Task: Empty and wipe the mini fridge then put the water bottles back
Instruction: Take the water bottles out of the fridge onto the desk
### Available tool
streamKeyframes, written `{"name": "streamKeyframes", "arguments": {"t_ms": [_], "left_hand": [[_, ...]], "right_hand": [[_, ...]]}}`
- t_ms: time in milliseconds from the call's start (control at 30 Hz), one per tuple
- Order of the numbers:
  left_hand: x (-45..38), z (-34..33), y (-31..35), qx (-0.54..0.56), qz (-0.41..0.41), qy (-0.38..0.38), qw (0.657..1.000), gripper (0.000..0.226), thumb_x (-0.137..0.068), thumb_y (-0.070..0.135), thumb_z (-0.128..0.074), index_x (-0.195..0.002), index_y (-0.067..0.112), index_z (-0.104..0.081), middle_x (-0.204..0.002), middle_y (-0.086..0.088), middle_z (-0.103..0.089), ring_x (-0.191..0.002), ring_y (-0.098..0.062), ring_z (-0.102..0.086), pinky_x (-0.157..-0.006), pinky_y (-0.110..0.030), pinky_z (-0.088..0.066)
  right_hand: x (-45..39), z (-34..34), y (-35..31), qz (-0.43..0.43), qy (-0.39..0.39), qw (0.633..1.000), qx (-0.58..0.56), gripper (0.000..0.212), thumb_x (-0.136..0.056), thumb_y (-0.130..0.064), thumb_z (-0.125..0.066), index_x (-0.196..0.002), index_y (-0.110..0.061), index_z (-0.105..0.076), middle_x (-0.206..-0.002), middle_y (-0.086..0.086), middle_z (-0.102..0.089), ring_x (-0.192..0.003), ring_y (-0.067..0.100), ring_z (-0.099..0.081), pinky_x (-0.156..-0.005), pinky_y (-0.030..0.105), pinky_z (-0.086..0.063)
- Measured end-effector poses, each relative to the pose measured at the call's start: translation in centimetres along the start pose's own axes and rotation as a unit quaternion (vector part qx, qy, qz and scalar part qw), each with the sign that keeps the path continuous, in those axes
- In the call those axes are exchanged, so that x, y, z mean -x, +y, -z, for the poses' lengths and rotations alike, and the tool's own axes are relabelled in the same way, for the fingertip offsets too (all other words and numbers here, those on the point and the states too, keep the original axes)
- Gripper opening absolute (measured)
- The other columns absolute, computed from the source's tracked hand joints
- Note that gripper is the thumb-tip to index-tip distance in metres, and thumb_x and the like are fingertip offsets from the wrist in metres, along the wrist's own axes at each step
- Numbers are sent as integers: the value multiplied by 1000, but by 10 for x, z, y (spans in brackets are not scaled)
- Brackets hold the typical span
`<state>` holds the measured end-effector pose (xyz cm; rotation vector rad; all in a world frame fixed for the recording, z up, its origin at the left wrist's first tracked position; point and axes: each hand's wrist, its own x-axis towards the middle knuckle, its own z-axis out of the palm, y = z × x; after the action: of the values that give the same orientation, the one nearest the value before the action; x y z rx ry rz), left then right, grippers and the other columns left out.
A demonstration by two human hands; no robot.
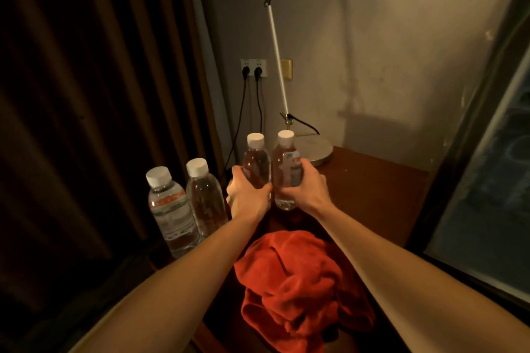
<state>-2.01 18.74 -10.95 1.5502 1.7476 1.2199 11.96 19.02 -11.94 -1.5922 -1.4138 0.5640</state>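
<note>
Hands grip two upright water bottles side by side above a wooden desk (372, 180): left hand (246, 195) round one bottle (256, 162), right hand (304, 185) round the other (286, 165). Two more bottles (186, 203) stand left (white caps on); a red cloth (298, 289) lies nearer.

- Four water bottles: one in my left hand (246, 195), one in my right hand (305, 185), two standing on the left.
- One red cloth (298, 286).
- Two plugs in the wall sockets (253, 67).
- One lamp base (314, 149).
</note>
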Motion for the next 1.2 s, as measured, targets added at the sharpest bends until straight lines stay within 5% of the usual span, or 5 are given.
{"name": "streamKeyframes", "arguments": {"t_ms": [167, 633, 800, 1000, 1200], "left_hand": [[-7, -5, 0, -16, 18, 2, 1000, 58, -83, 24, -73, -125, 8, -37, -128, -18, -53, -118, -39, -54, -97, -50, -49], [22, 11, -2, -81, 1, -67, 994, 76, -80, 33, -77, -135, 0, -35, -135, -21, -46, -122, -39, -51, -98, -44, -45], [56, 17, 17, -134, -63, -56, 987, 59, -84, 32, -68, -126, 2, -40, -130, -19, -47, -118, -42, -52, -91, -46, -45], [119, -2, 53, -261, -258, -156, 917, 53, -88, 45, -60, -128, 12, -45, -128, -9, -50, -121, -30, -51, -91, -44, -48], [182, -38, 93, -310, -476, -182, 803, 48, -88, 53, -51, -121, 18, -53, -124, -3, -56, -119, -25, -52, -98, -37, -42]], "right_hand": [[-12, -12, -2, 9, -28, 1000, -9, 56, -65, -24, -87, -112, -27, -56, -109, -6, -68, -107, 13, -62, -90, 29, -49], [20, 12, 4, -37, -40, 993, 104, 77, -72, -35, -83, -137, -17, -45, -133, 7, -58, -123, 25, -53, -101, 37, -45], [74, 60, 7, -16, -31, 983, 180, 67, -83, -37, -71, -142, -22, -44, -133, 6, -59, -123, 25, -55, -100, 39, -46], [160, 138, 6, 11, -10, 955, 298, 57, -91, -42, -58, -145, -34, -41, -143, -7, -51, -130, 19, -49, -103, 40, -45], [226, 223, 17, -23, 21, 912, 410, 52, -97, -45, -47, -147, -33, -37, -144, -6, -49, -131, 21, -46, -99, 39, -45]]}}
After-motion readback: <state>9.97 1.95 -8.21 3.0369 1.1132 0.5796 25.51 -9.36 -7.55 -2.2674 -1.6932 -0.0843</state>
